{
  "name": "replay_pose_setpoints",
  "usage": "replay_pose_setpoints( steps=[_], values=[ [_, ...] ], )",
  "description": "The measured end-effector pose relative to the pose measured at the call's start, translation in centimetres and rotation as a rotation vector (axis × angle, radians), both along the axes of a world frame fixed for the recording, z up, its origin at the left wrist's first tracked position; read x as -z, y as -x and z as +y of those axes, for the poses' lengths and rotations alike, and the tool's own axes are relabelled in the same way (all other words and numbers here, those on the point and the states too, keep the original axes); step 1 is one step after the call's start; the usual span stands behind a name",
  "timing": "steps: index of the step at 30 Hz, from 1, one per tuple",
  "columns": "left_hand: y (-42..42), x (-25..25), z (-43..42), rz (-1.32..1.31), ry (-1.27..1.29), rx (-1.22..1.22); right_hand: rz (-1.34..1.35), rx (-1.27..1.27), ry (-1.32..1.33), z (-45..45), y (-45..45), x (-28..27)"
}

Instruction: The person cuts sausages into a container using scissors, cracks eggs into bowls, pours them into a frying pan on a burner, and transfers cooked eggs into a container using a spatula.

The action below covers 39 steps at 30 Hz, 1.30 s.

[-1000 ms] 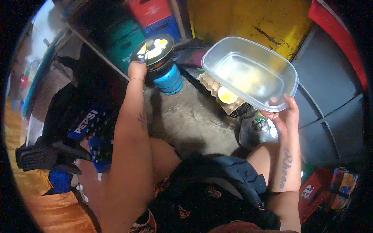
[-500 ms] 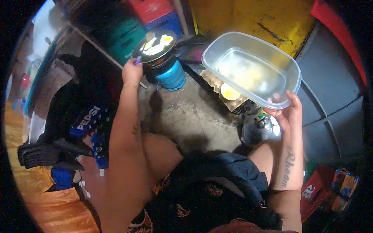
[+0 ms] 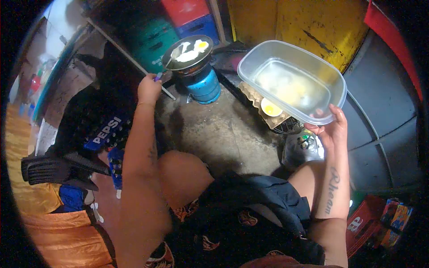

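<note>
My left hand [image 3: 149, 89] is closed around a purple-handled spatula [image 3: 157, 77], just short of the pan; the tool's far end is hard to make out. A black frying pan [image 3: 172, 65] holds a frying egg [image 3: 190, 54] with a yellow yolk, on a small stove over a blue gas canister [image 3: 203, 87]. With my right hand [image 3: 333, 129] I grip the near corner of a clear plastic container [image 3: 292, 50], tilted toward me. Blurry white and yellowish contents show at its bottom. Below it, a small white bowl [image 3: 271, 107] with a yellow yolk sits on an egg tray [image 3: 251, 94].
Green [image 3: 156, 42] and blue crates stand behind the stove, next to a yellow panel [image 3: 295, 22]. A clear plastic bag [image 3: 301, 149] lies near my right knee. To the left are a Pepsi crate [image 3: 105, 131] and a black slatted object [image 3: 49, 169]; a red crate [image 3: 368, 221] is at lower right.
My left hand has drawn the spatula back from over the egg, away from the pan. My right hand still holds the container in nearly the same place. The view has shifted slightly.
</note>
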<state>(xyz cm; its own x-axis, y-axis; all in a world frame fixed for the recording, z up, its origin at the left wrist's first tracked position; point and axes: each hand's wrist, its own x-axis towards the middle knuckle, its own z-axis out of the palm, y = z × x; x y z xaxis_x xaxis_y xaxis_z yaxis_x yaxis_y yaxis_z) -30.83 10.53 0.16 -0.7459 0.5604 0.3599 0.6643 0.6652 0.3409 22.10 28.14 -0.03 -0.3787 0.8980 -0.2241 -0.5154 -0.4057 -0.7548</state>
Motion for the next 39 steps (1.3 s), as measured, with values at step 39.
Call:
replay_pose_setpoints(
  steps=[39],
  values=[
    [-3.8,-3.9,-1.1,0.282,0.307,-0.104,0.034,-0.013,0.011,0.3,-1.0,0.2]
  ],
)
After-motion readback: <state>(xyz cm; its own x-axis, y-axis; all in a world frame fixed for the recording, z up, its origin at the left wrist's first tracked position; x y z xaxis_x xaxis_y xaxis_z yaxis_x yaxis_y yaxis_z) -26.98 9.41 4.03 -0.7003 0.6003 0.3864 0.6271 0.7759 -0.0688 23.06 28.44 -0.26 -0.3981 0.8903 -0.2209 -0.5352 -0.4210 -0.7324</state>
